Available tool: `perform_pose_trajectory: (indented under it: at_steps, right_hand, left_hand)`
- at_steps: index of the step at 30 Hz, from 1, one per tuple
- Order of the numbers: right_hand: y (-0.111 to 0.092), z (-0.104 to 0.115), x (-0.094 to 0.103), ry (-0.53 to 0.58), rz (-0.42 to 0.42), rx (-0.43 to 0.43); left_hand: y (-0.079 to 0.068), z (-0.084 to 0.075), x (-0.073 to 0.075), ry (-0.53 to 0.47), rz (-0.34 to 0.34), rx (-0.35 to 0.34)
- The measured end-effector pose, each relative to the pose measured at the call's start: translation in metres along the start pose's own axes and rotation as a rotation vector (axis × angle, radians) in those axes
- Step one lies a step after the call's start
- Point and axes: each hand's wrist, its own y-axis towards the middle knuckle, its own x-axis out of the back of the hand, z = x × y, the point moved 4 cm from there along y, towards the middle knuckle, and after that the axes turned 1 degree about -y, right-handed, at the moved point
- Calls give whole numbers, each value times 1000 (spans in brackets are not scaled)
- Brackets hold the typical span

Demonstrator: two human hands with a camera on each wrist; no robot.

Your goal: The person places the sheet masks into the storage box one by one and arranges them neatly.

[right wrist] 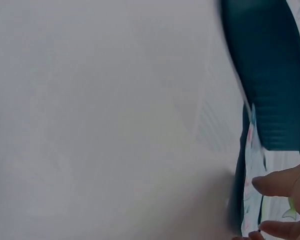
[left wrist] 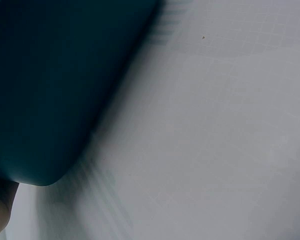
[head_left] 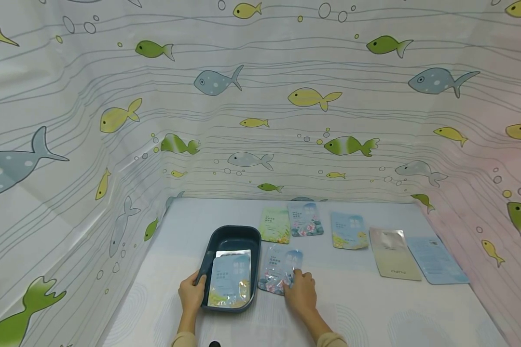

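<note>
In the head view my left hand [head_left: 192, 293] grips the left rim of a dark blue plastic bin [head_left: 203, 274]. Inside the bin lies a light blue sachet with yellow flowers [head_left: 229, 282], over another whose silvery edge shows behind it. Just right of the bin is a pale blue sachet with pink flowers [head_left: 278, 267]. My right hand [head_left: 302, 291] pinches this sachet at its lower right part. The right wrist view shows the same sachet [right wrist: 250, 175] nearly edge-on, the fingertips right at it. Only a finger end and the bin's outer wall [left wrist: 55, 100] show in the left wrist view.
Behind the bin lie a green sachet [head_left: 275, 225] and a blue one with pink flowers [head_left: 306, 219]. Farther right are a blue-and-yellow sachet [head_left: 349, 231], a beige-green one [head_left: 395, 254] and a plain blue one [head_left: 438, 260]. A fish-patterned sheet [head_left: 286, 144] walls the white table.
</note>
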Motion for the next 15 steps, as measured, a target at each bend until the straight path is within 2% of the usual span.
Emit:
perform_pose_trajectory:
  at_steps: [4,10,15]
  right_hand:
    - [-1,-4,-1,-12,21,-23]
    - [1,-8,-5,85,37,-40]
    - [6,-14,-8,119,36,-91]
  left_hand:
    - [0,0,0,-4,6,9]
    - [0,0,0,0,4,3]
    - [0,0,0,6,6,1]
